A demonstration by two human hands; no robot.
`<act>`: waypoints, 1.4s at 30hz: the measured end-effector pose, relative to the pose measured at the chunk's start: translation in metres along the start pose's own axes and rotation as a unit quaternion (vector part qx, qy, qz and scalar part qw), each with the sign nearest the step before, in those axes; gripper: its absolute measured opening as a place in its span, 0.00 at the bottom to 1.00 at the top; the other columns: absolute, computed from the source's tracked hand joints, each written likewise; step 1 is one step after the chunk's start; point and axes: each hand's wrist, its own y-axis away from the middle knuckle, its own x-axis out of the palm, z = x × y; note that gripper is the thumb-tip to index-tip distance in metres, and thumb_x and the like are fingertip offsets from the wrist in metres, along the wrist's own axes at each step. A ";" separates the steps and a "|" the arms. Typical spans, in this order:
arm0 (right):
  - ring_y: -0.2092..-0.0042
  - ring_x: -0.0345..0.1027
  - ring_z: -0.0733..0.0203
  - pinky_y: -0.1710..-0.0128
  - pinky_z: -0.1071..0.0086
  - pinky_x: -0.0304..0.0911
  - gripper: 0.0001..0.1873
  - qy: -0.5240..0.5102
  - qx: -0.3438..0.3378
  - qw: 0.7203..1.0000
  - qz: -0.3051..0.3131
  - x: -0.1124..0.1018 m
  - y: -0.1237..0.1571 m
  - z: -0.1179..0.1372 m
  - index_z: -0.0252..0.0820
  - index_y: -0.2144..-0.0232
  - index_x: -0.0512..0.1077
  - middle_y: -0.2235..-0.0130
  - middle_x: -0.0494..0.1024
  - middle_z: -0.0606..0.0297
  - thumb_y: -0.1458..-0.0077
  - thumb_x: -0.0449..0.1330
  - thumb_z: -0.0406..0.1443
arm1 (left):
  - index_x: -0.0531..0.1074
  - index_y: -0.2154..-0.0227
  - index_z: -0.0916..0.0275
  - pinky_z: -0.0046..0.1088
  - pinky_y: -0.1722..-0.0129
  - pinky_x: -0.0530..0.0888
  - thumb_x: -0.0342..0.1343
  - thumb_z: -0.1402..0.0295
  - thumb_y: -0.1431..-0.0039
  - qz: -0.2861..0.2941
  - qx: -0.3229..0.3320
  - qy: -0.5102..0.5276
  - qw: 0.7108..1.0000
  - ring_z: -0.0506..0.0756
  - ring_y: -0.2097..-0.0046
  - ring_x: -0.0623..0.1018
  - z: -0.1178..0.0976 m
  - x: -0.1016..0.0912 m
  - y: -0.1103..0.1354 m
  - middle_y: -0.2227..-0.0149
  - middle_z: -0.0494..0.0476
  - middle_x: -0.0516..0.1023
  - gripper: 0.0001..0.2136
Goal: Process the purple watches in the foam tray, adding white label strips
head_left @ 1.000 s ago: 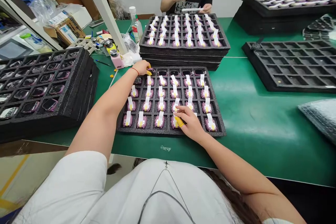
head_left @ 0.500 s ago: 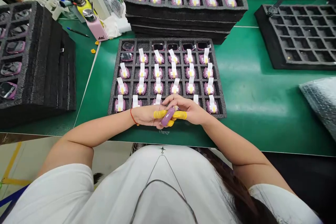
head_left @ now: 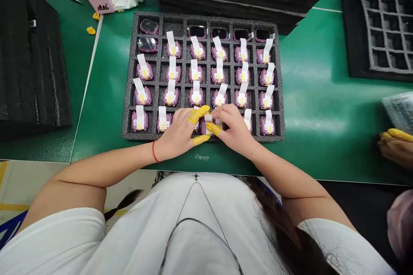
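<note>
Pink watch [head_left: 206, 126] now lowered into bottom-row slot of black foam tray [head_left: 127, 131], no longer lifted above tray edge. Left hand [head_left: 177, 131] and right hand [head_left: 235, 126] both clenched on it, yellow finger cots [head_left: 199, 114] pinching its sides; not released. White paper tab [head_left: 208, 117] on top. Taped watches [head_left: 196, 96] fill neighbouring slots. Co-worker's hand [head_left: 395, 148] at right edge, well apart.

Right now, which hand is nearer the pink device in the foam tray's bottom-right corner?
The right hand is nearer: it lies left of the pink device, with one tagged unit between them. The left hand lies farther left, beyond the right hand.
</note>
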 end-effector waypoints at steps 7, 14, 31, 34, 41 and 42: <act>0.61 0.67 0.63 0.62 0.66 0.66 0.06 -0.034 -0.167 0.985 0.011 -0.014 0.005 -0.005 0.46 0.65 0.73 0.64 0.71 0.64 0.41 0.59 0.29 | 0.63 0.44 0.60 0.41 0.43 0.62 0.57 0.65 0.38 0.005 0.001 0.009 1.000 0.58 0.46 0.71 -0.005 -0.001 -0.003 0.51 0.59 0.75 0.21; 0.61 0.67 0.61 0.64 0.66 0.66 0.10 0.033 -0.259 0.963 0.060 -0.022 0.011 -0.001 0.46 0.59 0.73 0.62 0.75 0.61 0.38 0.54 0.30 | 0.76 0.62 0.57 0.43 0.43 0.60 0.55 0.65 0.35 -0.018 0.015 0.015 1.000 0.57 0.46 0.73 -0.003 0.000 -0.003 0.50 0.55 0.77 0.05; 0.61 0.68 0.60 0.61 0.64 0.61 0.09 0.125 -0.200 0.970 0.064 -0.028 0.013 0.011 0.44 0.60 0.71 0.63 0.78 0.63 0.36 0.51 0.30 | 0.78 0.68 0.55 0.48 0.38 0.57 0.59 0.65 0.40 -0.017 -0.015 0.048 0.999 0.56 0.51 0.76 -0.007 0.002 -0.007 0.52 0.52 0.80 0.04; 0.63 0.66 0.61 0.58 0.63 0.62 0.10 0.183 -0.231 0.955 0.040 -0.028 0.013 0.015 0.43 0.62 0.72 0.64 0.79 0.64 0.36 0.52 0.28 | 0.77 0.69 0.56 0.47 0.39 0.58 0.60 0.67 0.40 -0.024 -0.011 0.057 0.998 0.55 0.51 0.76 -0.008 0.003 -0.008 0.53 0.52 0.80 0.03; 0.64 0.63 0.60 0.53 0.60 0.61 0.13 0.236 -0.245 0.940 0.038 -0.029 0.015 0.019 0.45 0.65 0.72 0.66 0.78 0.65 0.36 0.49 0.27 | 0.75 0.70 0.57 0.46 0.39 0.58 0.59 0.68 0.41 -0.019 -0.018 0.073 0.997 0.55 0.51 0.76 -0.010 0.003 -0.011 0.53 0.51 0.80 0.03; 0.64 0.63 0.61 0.52 0.60 0.61 0.14 0.246 -0.248 0.937 0.034 -0.029 0.015 0.019 0.46 0.66 0.71 0.66 0.78 0.66 0.37 0.49 0.27 | 0.75 0.70 0.57 0.45 0.39 0.58 0.59 0.68 0.41 -0.017 -0.021 0.076 0.997 0.55 0.51 0.76 -0.010 0.003 -0.011 0.53 0.51 0.80 0.03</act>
